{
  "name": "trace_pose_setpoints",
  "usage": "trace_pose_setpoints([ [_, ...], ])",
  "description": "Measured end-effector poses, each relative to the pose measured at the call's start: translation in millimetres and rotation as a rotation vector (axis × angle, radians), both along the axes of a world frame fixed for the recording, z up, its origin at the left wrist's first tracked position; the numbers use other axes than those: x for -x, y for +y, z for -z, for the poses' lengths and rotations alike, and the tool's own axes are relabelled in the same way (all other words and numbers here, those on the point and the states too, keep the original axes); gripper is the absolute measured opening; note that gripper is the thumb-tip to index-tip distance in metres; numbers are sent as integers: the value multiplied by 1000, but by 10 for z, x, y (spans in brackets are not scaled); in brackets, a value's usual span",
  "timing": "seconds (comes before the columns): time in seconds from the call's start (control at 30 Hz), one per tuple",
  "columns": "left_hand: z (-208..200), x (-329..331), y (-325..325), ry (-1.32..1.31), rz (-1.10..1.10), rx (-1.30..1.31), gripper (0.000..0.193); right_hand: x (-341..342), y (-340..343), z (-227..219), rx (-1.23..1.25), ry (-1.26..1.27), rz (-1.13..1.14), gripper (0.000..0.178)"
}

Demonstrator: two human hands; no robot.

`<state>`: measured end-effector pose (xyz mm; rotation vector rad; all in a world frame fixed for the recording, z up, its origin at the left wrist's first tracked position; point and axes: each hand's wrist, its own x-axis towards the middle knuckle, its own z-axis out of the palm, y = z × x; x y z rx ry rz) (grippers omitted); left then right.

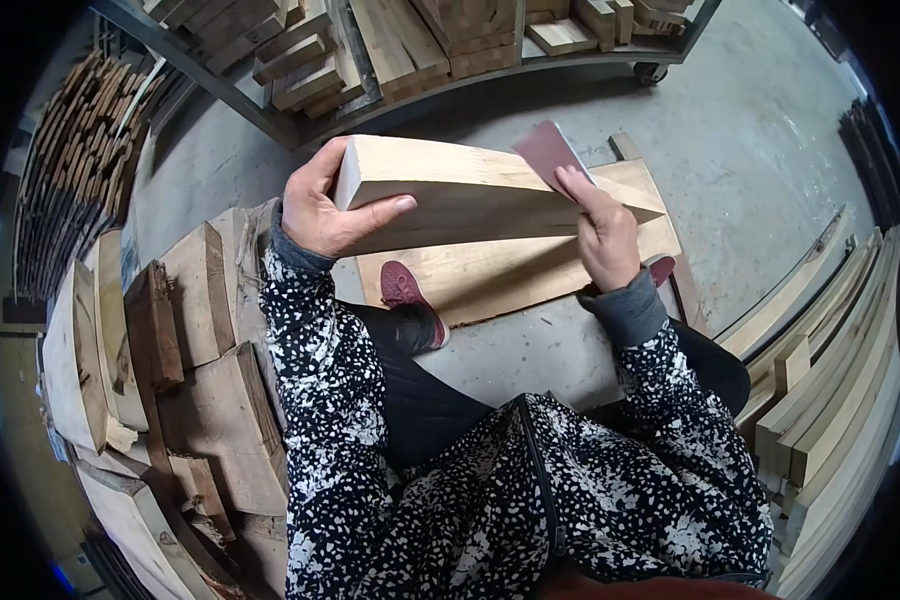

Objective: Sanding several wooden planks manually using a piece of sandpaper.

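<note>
A long, thick pale wooden board is held tilted in front of me, its near end up at the left and its other end dropping away to the right. My left hand is wrapped round the raised end, with the thumb along the side face. In my right hand is a reddish-brown sheet of sandpaper, pinched by the fingers at the board's upper narrow edge. The sandpaper's outer corner is slightly blurred. Whether the board's far end touches the panel below cannot be made out.
A plywood panel lies on the concrete floor under the board, beside my red shoes. Rough slabs are stacked at my left, long planks at my right. Ahead stands a wheeled metal rack loaded with lumber.
</note>
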<state>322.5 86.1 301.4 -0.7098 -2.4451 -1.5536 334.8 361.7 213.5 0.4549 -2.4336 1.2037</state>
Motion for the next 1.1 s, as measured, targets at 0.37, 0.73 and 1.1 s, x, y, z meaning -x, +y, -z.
trace_pose_setpoints([
  [0.37, 70, -24, -69, 312, 45, 208, 44, 73, -702, -412, 35, 341, -281, 54],
  [0.73, 73, 30, -77, -19, -111, 69, 40, 406, 922, 1213, -22, -113, 201, 57],
  [1.1, 238, 48, -333, 15, -189, 75, 45, 493, 1452, 1503, -128, -17, 87, 57],
])
